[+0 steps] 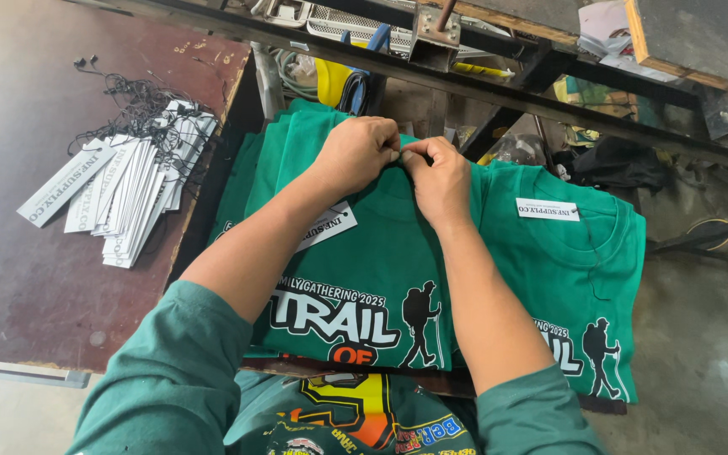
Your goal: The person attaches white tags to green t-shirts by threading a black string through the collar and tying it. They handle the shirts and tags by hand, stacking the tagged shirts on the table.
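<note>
Green shirt collar point(398, 173) between fingers point(393, 154)

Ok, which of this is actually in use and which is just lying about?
In use:
left hand and right hand, pinching the collar of the top green shirt
white tag on that shirt
pile of white tags with black strings
tagged green shirt alongside

Lying about:
blue-handled tool
black cloth

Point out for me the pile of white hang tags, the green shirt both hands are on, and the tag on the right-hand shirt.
pile of white hang tags point(128, 190), head view, middle of the fanned stack.
green shirt point(381, 253), head view, chest between the forearms.
white tag point(548, 209), head view, centre of the tag at the right shirt's collar.
</note>
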